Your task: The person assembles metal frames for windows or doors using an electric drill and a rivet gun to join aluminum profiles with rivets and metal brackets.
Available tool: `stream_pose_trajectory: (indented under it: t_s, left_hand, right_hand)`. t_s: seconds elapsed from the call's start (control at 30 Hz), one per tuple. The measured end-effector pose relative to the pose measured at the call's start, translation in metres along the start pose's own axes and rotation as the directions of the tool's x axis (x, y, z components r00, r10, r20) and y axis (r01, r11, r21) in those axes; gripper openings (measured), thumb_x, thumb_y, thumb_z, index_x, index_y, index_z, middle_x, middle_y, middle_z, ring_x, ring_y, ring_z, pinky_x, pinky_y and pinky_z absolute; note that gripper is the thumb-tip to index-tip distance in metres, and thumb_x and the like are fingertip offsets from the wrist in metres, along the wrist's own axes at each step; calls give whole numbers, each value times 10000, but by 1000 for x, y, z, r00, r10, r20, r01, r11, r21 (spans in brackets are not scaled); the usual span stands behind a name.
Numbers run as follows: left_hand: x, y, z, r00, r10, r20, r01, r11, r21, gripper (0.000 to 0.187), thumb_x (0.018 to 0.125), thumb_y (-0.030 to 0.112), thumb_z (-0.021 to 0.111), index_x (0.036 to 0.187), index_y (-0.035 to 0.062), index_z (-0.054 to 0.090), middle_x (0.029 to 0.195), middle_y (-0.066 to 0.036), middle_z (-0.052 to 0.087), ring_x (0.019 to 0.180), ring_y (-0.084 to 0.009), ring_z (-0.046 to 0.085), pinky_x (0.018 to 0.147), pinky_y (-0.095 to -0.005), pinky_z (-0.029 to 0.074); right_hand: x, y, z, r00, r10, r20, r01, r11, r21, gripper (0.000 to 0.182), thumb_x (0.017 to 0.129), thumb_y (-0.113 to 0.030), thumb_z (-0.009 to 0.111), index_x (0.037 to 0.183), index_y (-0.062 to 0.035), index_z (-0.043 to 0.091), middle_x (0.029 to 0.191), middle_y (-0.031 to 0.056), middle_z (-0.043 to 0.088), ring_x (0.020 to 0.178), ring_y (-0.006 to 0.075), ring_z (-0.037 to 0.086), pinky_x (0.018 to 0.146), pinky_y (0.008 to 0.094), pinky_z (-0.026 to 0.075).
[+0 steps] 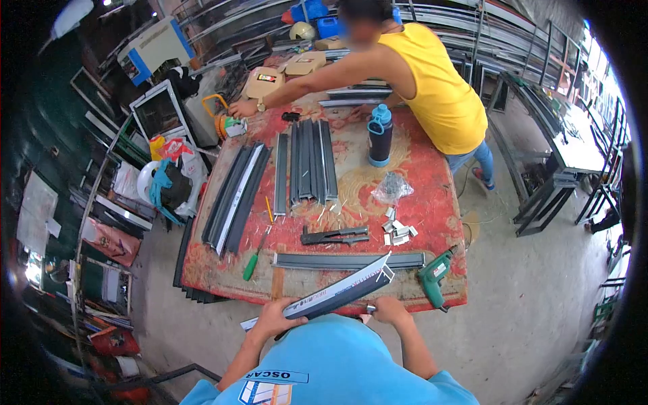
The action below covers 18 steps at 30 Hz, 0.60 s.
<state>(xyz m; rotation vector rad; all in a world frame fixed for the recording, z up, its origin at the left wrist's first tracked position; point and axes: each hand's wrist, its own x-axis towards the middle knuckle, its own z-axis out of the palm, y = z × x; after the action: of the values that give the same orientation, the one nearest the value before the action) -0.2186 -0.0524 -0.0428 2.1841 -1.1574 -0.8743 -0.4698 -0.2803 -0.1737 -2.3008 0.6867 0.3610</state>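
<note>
My left hand [277, 320] is closed around a long metal profile [347, 290] with printed white film on one face. The profile tilts up to the right, its cut end over the table's front edge. My right hand [391, 310] pinches a small silver piece [371, 308], too small to name surely. Just beyond lies a second dark profile [344, 260] flat on the table. A green power drill [435, 278] rests at the right front corner. Behind the flat profile are a black hand riveter [334, 235] and several small silver brackets [399, 231].
Bundles of dark profiles [312, 162] and film-covered ones [236, 196] cover the table's left and middle. A green-handled screwdriver [251, 264], a plastic bag [393, 187] and a blue-capped bottle [380, 138] lie or stand there. A person in yellow [435, 88] reaches across the far side.
</note>
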Motion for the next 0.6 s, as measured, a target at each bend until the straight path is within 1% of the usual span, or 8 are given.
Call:
stream_pose_trajectory:
  t_s: [0.13,0.27,0.3,0.33,0.47,0.53,0.57,0.6]
  left_hand:
    - [-1,-4,-3,1000,-8,-7,8,1000,10,681,662,479,824,1185,77,655,1073,-173,691,998,-316,668,880,-382,510]
    - [4,-20,-10,999,-42,-1,42,999,-31,694,662,514,813,1183,83,658,1049,-178,693,983,-299,674,864,-374,512]
    - [9,-48,-5,999,-50,7,50,998,-36,704,655,522,816,1183,83,660,1045,-176,696,969,-291,677,857,-371,513]
    - [14,-54,-9,1000,-11,23,12,999,-39,704,655,522,816,1183,83,660,1045,-176,696,969,-291,677,857,-371,513]
    - [23,-58,-24,999,28,18,-25,990,-142,725,644,510,834,1185,59,658,1046,-163,703,972,-275,681,859,-371,514]
    - [30,-79,-26,998,66,22,-63,994,-93,723,649,479,843,1190,40,650,1036,-172,705,966,-274,684,853,-368,518]
    - [34,-89,-23,994,105,20,-99,976,-196,714,649,446,856,1191,31,647,1010,-173,707,941,-265,688,842,-357,520]
    - [36,-90,-25,991,127,33,-119,974,-193,714,649,446,856,1191,31,647,1010,-173,707,941,-265,688,842,-357,520]
  right_hand:
    - [6,5,14,998,-51,-37,51,999,-13,293,750,-176,618,1027,-129,704,923,219,675,878,394,649,767,498,514]
    - [9,-11,8,998,57,-1,-57,997,-56,289,723,-196,655,985,-93,722,915,211,687,885,375,670,784,489,527]
    - [9,-20,0,999,41,-10,-41,996,-84,283,721,-187,652,978,-92,722,922,205,690,890,371,671,787,484,529]
    - [10,-28,-5,1000,26,-16,-28,993,-114,277,719,-178,649,971,-90,722,930,199,692,896,367,671,791,479,531]
    - [12,-69,-12,989,137,-58,-141,986,-88,274,716,-159,637,969,-99,725,939,180,698,899,363,672,797,472,534]
    - [17,-86,-7,989,141,36,-133,977,-167,286,710,-146,629,977,-102,723,949,178,698,903,365,671,793,476,534]
    - [18,-91,-2,991,127,47,-122,987,-103,299,707,-132,626,989,-103,719,949,183,698,907,363,672,786,472,536]
    - [17,-98,0,989,145,30,-141,985,-96,299,707,-132,626,989,-103,719,949,183,698,907,363,672,786,472,536]
